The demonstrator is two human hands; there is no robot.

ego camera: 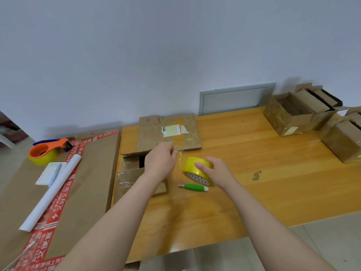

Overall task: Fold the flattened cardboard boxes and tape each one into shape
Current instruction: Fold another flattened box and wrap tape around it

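Note:
A yellow tape roll (192,166) stands tilted on the wooden table (273,173). My right hand (216,170) grips it from the right side. My left hand (161,160) pinches the clear free end of the tape (179,155), stretched a short way to the left of the roll. A flattened cardboard box (168,133) with a white label lies behind my hands near the wall. Another cardboard box (127,178), partly folded, sits under my left forearm. A green utility knife (193,187) lies on the table just in front of the roll.
Several folded boxes (289,114) stand at the table's far right. On the left, a large cardboard sheet with red tape (91,173) carries an orange tape dispenser (46,151), a white paper roll (52,190) and a notepad with a pen (51,173).

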